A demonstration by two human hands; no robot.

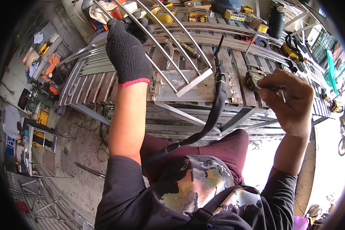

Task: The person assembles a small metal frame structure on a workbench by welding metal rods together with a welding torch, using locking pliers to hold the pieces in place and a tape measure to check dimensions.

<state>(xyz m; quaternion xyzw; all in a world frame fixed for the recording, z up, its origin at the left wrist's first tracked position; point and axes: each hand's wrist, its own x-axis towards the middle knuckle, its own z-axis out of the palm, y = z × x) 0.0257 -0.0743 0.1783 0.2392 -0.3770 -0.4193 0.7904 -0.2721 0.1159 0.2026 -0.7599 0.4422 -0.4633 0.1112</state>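
Note:
My left hand [128, 53], in a black knit glove with a red cuff, is closed around a bar of a welded metal rod frame [168, 57]. Several parallel rods of this frame slope down to a flat end bar above the bench. My bare right hand [289, 97] has its thumb and forefinger pinched at the edge of a small tape measure [252, 81], over the bench's right side. Between my hands a welding torch [217, 57] lies across the slats, its thick black cable [212, 115] hanging over the front edge and across my lap.
The slatted metal bench [107, 90] carries a plate with handwriting [166, 86] and bundles of thin rods [97, 63]. A yellow box [234, 16] and a dark cylinder [276, 22] stand at the back. Shelves with tools [46, 73] are on the left.

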